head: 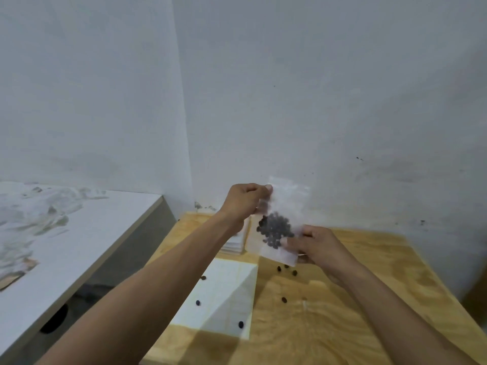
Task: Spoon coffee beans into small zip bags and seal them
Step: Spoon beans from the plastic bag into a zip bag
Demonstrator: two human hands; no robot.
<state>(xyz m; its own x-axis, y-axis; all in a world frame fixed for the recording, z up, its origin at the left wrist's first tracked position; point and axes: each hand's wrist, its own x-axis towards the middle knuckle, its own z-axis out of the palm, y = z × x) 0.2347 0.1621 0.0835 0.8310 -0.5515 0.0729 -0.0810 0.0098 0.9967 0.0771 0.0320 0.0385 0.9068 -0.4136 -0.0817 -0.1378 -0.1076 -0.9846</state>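
Note:
A small clear zip bag (283,204) hangs tilted above the wooden table (369,299), with a dark clump of coffee beans (275,229) inside it. My left hand (243,200) pinches the bag's upper left corner between thumb and fingers. My right hand (316,243) grips the bag's lower right edge. Several loose beans (286,270) lie on the table under the bag and on a white sheet (224,293). No spoon is in view.
A stack of empty white bags (235,243) lies behind my left forearm near the wall. A grey-white marbled table (79,233) stands to the left across a narrow gap. The walls meet in a corner right behind the wooden table.

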